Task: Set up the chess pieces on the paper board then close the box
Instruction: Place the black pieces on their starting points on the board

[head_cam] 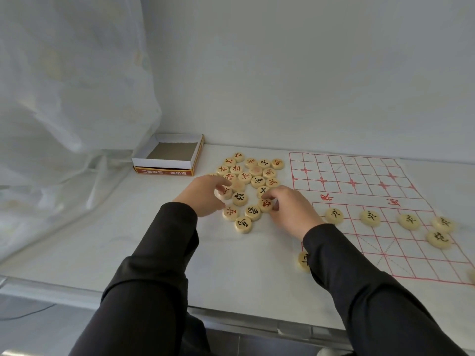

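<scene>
Paper board: we see a white sheet (359,176) printed with a red grid, lying flat on the white table (231,265). Everything below is placed from it.
Set pieces: a row of four pale round discs (370,218) with black characters crosses the board's near half. A fifth disc (438,238) sits just nearer to us than the rightmost one. Another disc (303,260), at the board's near left corner, is half hidden by our right sleeve (359,291).
Loose pile: a cluster of discs (253,173) lies just left of the board, most showing red or black characters and packed touching one another.
Left hand: our left hand (205,194) is at the side of the pile farthest from the board, fingers curled round the first piece (223,193).
Right hand: our right hand (290,209) is between the pile and the board's left edge. Its thumb and fingertips pinch the second piece (266,204) at the pile's near edge.
Box: a shallow cardboard box (164,171) stands open well left of the board, beyond the pile. It has white walls and a red front.
Curtain: sheer white fabric (64,86) hangs farther left again, past the box.
</scene>
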{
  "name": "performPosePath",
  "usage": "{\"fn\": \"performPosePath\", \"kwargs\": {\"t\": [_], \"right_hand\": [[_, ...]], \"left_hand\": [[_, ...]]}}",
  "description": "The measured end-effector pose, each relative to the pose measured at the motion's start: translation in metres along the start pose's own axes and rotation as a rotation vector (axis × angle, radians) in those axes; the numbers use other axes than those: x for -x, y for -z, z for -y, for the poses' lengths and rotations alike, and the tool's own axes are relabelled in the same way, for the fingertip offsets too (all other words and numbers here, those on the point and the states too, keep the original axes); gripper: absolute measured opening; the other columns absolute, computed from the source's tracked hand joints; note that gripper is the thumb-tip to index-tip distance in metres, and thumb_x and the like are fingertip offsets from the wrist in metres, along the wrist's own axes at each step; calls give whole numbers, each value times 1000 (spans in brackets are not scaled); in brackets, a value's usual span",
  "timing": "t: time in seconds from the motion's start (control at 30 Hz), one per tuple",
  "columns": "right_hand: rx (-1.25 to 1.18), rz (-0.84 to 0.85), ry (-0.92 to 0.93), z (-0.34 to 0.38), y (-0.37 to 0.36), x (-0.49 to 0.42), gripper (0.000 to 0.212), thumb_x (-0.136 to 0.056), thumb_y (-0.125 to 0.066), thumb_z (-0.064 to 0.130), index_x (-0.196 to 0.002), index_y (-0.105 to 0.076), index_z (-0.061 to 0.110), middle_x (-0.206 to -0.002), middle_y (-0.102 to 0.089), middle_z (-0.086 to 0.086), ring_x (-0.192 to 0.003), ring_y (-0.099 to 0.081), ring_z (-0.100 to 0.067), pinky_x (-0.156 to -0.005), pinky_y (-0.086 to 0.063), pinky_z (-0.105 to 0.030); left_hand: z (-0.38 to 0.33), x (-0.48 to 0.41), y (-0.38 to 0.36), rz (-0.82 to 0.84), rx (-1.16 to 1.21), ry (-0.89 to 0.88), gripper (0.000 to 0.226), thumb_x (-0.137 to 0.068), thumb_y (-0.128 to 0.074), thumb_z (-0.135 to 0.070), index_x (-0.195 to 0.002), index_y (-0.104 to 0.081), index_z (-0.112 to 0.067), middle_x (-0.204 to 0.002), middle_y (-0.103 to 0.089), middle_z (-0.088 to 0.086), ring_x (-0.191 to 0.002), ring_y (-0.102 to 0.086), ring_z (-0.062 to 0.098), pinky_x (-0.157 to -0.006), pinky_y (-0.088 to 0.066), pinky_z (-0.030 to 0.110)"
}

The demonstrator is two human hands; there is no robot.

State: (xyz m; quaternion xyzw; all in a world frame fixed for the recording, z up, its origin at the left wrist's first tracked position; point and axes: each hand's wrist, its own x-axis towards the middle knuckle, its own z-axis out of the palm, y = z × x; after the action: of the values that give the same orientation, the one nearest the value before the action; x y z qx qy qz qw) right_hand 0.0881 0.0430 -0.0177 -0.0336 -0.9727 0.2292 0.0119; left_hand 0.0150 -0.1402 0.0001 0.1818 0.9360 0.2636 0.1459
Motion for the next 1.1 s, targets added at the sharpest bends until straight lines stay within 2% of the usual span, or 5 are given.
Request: {"fn": "performPosePath", "kwargs": {"t": [0.3,0.43,0.73,0.97,1.1], "right_hand": [[25,-133,12,2,4,-16,37,-90,-52,12,-127,-55,15,-129,-53,-5,-121,-44,-22,-98,-39,-33],[158,-101,-4,10,0,-36,34,-91,-50,19,-124,-56,14,-124,-57,-6,-117,-46,-25,-96,-41,-37],[428,-85,-16,21,-11,-72,26,-90,-50,21,-115,-52,13,-114,-60,-8,-110,-50,-28,-85,-39,-35],[91,-244,-17,20,5,-48,25,-85,-63,19,-109,-58,15,-105,-62,-5,-98,-55,-22,-78,-45,-30],[-89,-228,-27,7,23,-8,28,-81,-69,17,-107,-59,16,-105,-61,1,-96,-58,-17,-80,-47,-28]], "left_hand": [[-6,0,5,-33,-94,-48,51,-84,-65,-11,-132,-49,-20,-120,-58,0,-95,-53,13,-86,-39,21],[-14,1,3,25,-109,-63,50,-80,-71,-29,-126,-54,-22,-99,-54,-4,-87,-49,13,-78,-39,22],[-14,0,-3,104,-212,-18,65,-71,-77,-41,-127,-51,-22,-116,-56,0,-104,-52,18,-94,-44,31],[-17,0,2,-4,-218,-70,49,-71,-77,-38,-113,-57,-22,-100,-53,-4,-92,-51,16,-81,-46,28],[-31,6,-8,-48,-215,-151,36,-81,-68,-33,-114,-58,-20,-106,-58,-2,-93,-53,14,-82,-47,27]]}}
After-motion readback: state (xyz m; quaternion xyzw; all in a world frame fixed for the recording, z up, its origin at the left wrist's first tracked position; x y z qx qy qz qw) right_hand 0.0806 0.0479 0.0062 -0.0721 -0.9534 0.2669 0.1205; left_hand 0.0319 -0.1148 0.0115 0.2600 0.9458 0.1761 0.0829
